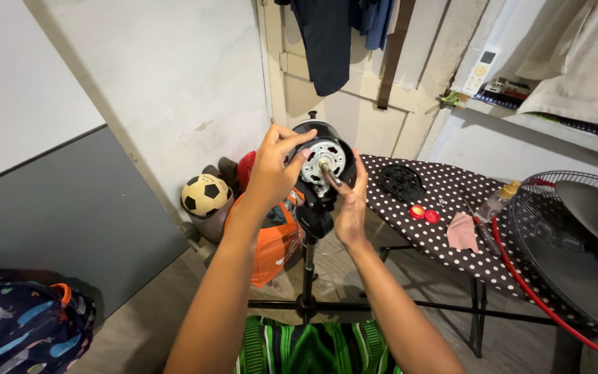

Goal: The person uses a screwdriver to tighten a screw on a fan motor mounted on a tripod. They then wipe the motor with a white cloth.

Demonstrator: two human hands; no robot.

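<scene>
A black fan motor head (324, 161) stands on a thin black pole (307, 266), its silver motor face and shaft turned toward me. My left hand (273, 168) grips the left side of the motor housing, fingers curled over its top edge. My right hand (349, 201) is at the lower right of the motor, thumb and fingertips pinching at the metal shaft in the centre. Whether a small tool is in those fingers cannot be told.
A polka-dot ironing board (451, 228) to the right carries a black round cover (401, 182), two red caps (424, 214), a pink cloth (462, 231), a small bottle (496, 202) and a fan grille with blade (576, 242). A football (204, 195) and orange bag (276, 242) sit behind; a patterned backpack (22, 329) lies lower left.
</scene>
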